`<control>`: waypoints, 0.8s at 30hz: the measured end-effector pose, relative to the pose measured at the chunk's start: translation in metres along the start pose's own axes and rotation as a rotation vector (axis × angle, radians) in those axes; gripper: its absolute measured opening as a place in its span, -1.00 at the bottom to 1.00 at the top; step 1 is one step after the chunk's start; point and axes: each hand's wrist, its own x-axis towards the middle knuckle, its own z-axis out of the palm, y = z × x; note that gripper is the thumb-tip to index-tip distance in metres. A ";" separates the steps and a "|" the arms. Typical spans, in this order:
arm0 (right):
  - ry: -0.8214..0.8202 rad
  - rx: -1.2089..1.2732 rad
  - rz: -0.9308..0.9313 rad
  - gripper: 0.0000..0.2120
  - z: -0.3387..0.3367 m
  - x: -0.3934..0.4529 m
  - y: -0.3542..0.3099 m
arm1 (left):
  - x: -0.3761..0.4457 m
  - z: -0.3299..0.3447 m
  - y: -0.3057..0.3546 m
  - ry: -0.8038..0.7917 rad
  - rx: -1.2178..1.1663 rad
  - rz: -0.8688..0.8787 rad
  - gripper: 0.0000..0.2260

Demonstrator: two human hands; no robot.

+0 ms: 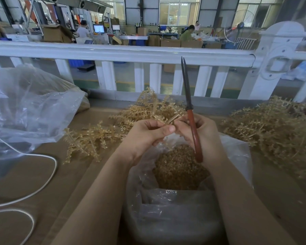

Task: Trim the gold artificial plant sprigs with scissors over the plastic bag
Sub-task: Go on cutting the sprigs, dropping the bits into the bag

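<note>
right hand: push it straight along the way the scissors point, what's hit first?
Probably the white railing. The right hand holds the scissors blades up and away, nearly closed, tips overlapping the top rail in the image. Depth is unclear; nothing else shows in that line.

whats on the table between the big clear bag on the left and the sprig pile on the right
In the head view, between the big clear bag and the right pile lie loose gold sprigs, and both hands over the open bag of trimmings.
</note>
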 end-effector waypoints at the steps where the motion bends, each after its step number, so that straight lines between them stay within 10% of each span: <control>1: 0.003 0.004 0.002 -0.84 0.000 0.000 0.000 | 0.000 0.000 0.000 -0.012 -0.027 0.002 -0.95; 24: -0.049 -0.072 0.058 -0.89 0.000 0.002 0.004 | 0.000 -0.001 -0.001 0.060 -0.079 -0.136 -0.81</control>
